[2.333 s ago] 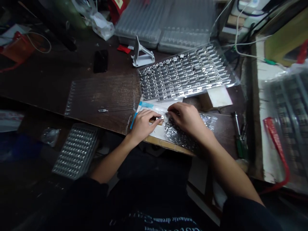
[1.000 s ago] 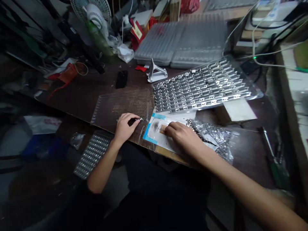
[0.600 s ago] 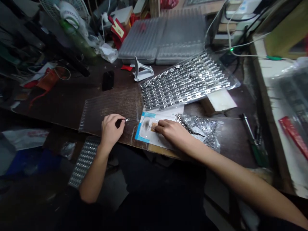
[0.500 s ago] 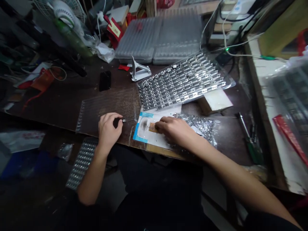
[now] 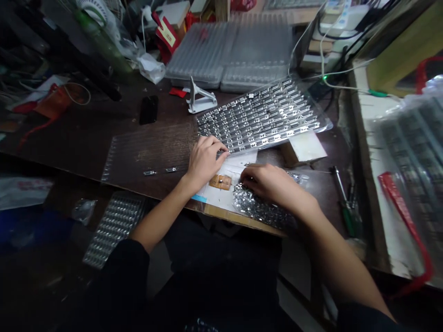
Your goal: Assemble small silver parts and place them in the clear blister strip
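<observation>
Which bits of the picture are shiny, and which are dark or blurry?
Head view: glare on the metal parts in the tray and the loose metal pieces; head view: dark clothes sink into shadow; head view: lettering at the bottom too blurry to read.

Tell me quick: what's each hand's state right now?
Left hand: curled at the filled tray; whether it's holding can't be told.
Right hand: curled by the small metal parts; holding can't be told.

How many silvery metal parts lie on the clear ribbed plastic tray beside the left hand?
2: one silvery metal part farther left, another silvery metal part nearer the left hand, which may hide more.
</observation>
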### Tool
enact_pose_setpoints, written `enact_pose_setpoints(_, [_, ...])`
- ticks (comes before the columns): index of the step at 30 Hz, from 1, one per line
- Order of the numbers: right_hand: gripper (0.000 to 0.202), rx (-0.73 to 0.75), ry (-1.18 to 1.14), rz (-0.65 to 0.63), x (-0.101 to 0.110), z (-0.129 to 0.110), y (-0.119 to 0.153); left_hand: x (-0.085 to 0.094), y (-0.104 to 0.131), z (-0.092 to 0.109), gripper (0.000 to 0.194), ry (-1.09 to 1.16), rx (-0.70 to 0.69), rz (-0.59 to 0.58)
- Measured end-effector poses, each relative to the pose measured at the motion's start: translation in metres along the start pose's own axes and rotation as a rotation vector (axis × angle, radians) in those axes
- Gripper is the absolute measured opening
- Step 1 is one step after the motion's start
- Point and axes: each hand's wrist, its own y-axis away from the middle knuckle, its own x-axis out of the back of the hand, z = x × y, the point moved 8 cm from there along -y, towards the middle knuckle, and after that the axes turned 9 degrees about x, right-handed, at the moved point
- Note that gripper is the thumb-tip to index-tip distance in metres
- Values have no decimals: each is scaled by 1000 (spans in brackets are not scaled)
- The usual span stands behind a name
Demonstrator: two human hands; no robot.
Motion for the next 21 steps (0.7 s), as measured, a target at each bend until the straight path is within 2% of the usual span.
enact_pose_setpoints(4, [17, 74, -122, 20, 1, -3, 0, 12, 9, 0, 8, 130, -5, 14])
enact_pose_setpoints(8, [17, 130, -239, 1, 5, -8, 0, 24, 32, -2, 8, 285, 26, -4])
enact_pose_setpoints(11, [15, 159, -370, -17, 12, -11, 5, 25, 50, -9, 7, 336, 67, -11])
enact_pose_setpoints(14, [22, 133, -425, -34, 13, -11, 6, 19, 64, -18, 7, 370, 103, -19])
enact_pose_setpoints(18, [19, 50, -261, -101, -5, -9, -1, 12, 73, -29, 7, 394, 135, -20])
enact_pose_setpoints(21, [20, -36, -32, -77, -16, -6, -8, 10, 78, -35, 10, 414, 142, -22])
